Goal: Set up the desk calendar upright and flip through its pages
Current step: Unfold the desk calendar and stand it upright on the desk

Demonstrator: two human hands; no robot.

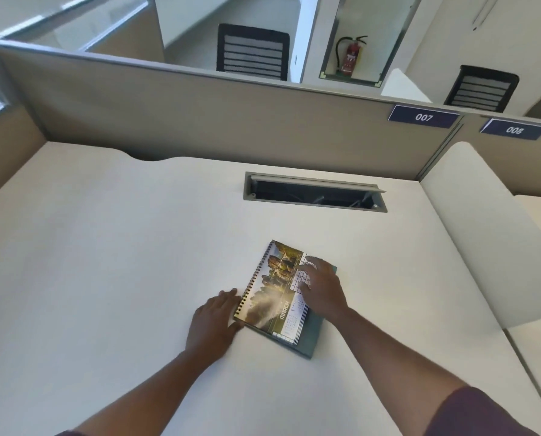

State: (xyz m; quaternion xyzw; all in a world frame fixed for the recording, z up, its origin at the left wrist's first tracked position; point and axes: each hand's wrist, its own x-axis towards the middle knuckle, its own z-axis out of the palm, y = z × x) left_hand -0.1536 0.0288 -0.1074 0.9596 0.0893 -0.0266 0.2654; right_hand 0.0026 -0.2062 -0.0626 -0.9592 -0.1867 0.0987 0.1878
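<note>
Calendar still flat, setup not started.

Your left hand (214, 322) lies palm-down on the desk (105, 247), fingers (228, 294) spread, holding nothing, touching the spiral edge of the desk calendar (272, 297). The calendar lies flat near the desk's middle, March page up, spiral to the left, long axis running from near you away and slightly right. Your right hand (321, 289) presses open fingers on the page, no grip. Standing it up and flipping pages both remain.
</note>
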